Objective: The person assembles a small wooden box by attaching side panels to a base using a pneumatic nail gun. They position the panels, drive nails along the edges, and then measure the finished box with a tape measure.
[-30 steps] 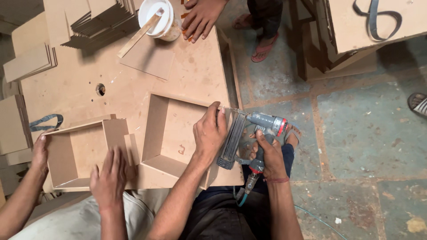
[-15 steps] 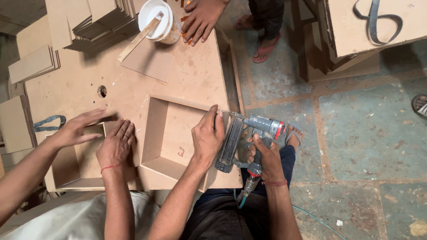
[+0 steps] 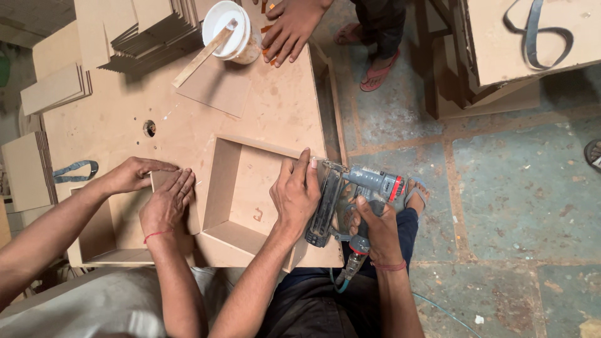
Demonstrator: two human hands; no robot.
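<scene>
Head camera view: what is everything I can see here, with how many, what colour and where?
Open box: one, tan board, table centre.
Nail gun: one, grey with red band, against the box's right wall.
Second box: one, tan, lower left, two co-worker hands on it.
White tub: one, table top, stick across it.
Board stacks: several, tan, upper left.
Table: one, tan.
Left hand: on the box's right wall.
Right hand: grips the nail gun.

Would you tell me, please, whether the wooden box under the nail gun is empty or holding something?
Empty: the wooden box lies open side up, showing only its bare bottom panel.
</scene>
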